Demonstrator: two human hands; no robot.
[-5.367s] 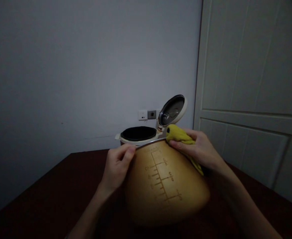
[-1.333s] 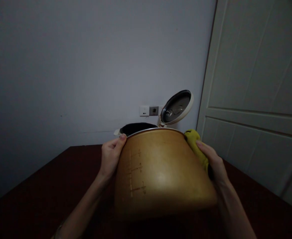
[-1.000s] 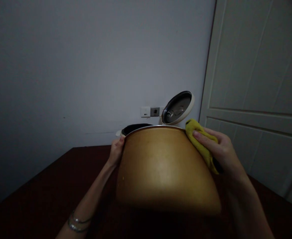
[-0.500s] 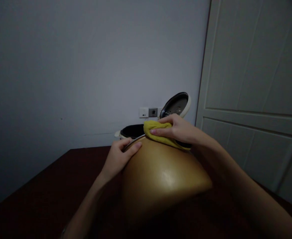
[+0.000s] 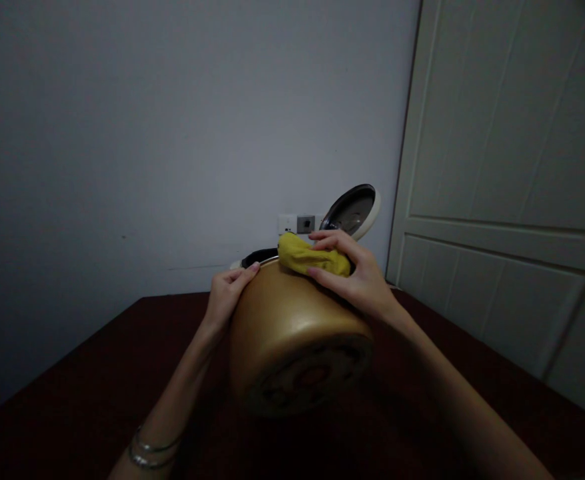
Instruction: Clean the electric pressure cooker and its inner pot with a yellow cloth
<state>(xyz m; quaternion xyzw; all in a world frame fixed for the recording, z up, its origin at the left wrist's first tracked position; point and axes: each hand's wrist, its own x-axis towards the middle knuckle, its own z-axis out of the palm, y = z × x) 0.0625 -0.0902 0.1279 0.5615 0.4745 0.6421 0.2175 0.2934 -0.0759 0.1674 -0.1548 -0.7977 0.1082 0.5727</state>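
A gold-coloured rice cooker inner pot [image 5: 292, 303] is held up and tilted, with its dark, marked base facing down towards me. My left hand [image 5: 226, 293] grips its rim on the left, thumb on the outer side. My right hand [image 5: 357, 270] is closed around a yellow cloth [image 5: 302, 255] that presses on the far upper edge of the pot. Behind the pot stands a rice cooker [image 5: 260, 256], mostly hidden, with its lid [image 5: 352, 212] raised. The pot's inside is out of sight.
A dark red table [image 5: 137, 353] spreads below the hands and meets a pale wall [image 5: 172, 133] with sockets [image 5: 287, 224]. At the right stands a white panelled door [image 5: 497, 167]. My left wrist wears silver bangles [image 5: 150, 453].
The pot has tipped so that its base now shows, and it sits slightly further left. The cloth has bunched up and shifted a little left with my right hand.
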